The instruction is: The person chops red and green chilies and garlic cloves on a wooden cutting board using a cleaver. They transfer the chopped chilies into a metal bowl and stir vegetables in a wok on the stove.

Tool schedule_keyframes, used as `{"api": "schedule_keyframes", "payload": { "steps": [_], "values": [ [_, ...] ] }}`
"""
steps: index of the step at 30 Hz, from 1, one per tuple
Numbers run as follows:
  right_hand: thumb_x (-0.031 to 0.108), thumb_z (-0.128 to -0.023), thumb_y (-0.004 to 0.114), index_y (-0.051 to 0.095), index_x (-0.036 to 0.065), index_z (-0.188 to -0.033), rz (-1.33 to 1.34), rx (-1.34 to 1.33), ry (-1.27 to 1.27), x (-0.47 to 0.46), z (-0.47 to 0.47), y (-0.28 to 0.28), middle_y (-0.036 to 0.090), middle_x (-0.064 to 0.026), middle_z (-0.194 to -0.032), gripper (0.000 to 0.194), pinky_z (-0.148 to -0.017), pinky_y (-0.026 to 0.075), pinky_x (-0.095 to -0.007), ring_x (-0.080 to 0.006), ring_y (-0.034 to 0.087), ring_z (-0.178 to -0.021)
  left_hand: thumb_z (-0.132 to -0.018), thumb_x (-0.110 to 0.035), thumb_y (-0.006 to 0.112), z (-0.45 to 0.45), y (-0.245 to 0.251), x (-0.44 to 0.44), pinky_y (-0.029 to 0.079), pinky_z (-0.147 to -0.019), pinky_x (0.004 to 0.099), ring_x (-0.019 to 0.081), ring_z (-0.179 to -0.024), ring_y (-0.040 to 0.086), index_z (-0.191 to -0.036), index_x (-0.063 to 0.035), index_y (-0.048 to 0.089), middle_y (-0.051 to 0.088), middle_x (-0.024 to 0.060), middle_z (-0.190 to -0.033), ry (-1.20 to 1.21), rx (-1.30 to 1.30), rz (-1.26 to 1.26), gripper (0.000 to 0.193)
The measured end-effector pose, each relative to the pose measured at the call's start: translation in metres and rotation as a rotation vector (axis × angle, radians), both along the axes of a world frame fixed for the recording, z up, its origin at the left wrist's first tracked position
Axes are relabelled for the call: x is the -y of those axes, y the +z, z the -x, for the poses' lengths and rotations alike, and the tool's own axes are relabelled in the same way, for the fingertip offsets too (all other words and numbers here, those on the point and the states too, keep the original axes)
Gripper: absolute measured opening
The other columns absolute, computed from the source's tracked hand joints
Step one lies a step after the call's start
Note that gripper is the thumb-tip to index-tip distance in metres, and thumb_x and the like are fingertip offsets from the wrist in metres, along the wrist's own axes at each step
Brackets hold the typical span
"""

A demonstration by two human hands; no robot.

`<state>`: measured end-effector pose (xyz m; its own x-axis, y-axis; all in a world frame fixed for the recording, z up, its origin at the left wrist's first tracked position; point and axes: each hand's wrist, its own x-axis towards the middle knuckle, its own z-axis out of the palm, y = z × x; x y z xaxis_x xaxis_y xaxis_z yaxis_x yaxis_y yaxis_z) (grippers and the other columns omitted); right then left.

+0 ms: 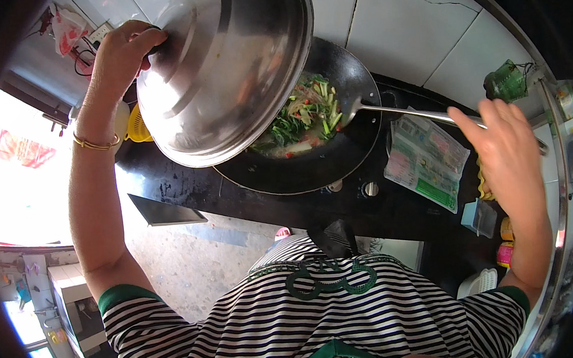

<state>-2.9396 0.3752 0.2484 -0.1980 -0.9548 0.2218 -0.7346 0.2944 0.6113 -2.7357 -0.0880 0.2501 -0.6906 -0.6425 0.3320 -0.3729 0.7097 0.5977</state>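
My left hand [123, 51] grips the dark knob of a domed stainless-steel lid [226, 74]. The lid is tilted above the left side of a dark wok [291, 178] and hides part of it. Inside the wok lie cooked leafy greens [311, 108] with pale stalks, thin noodle-like strands and red pieces in some liquid. My right hand [506, 151], slightly blurred, is around the handle of a metal spatula [410, 111]. The spatula's head rests in the wok against the right edge of the food.
A printed plastic packet [428, 160] lies on the black counter [279, 214] right of the wok, near the stove knobs [371, 189]. Farther right are a light-blue container [479, 218] and a white basket [477, 283]. A yellow basket [138, 125] is partly behind the lid. Tiled wall [405, 29] rises behind.
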Motion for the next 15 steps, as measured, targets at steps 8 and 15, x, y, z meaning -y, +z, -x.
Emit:
{"api": "schedule_keyframes", "payload": {
  "steps": [8, 15],
  "values": [
    [-0.004, -0.08, 0.06, 0.068, 0.012, -0.128, 0.062, 0.214, -0.026, 0.056, 0.023, -0.057, 0.057, -0.0113, -0.091, 0.052, -0.082, 0.05, -0.0401, -0.0276, 0.061, -0.09, -0.092, -0.024, 0.069, 0.006, 0.0, 0.001, 0.039, -0.049, 0.0203, 0.0054, -0.057, 0.054, -0.113, -0.0026, 0.07, 0.068, 0.0023, -0.081, 0.004, 0.005, -0.015, 0.029],
    [0.0, -0.088, 0.059, 0.064, 0.008, -0.131, 0.142, 0.345, -0.241, 0.036, 0.021, -0.032, 0.064, -0.0187, -0.094, 0.045, -0.075, 0.057, -0.0455, -0.0357, 0.07, -0.081, -0.092, -0.024, 0.069, 0.009, 0.001, 0.003, 0.04, -0.05, 0.0202, 0.0055, -0.058, 0.054, -0.112, -0.0019, 0.071, 0.069, 0.0024, -0.082, 0.01, 0.003, -0.028, 0.03]
  ]
}}
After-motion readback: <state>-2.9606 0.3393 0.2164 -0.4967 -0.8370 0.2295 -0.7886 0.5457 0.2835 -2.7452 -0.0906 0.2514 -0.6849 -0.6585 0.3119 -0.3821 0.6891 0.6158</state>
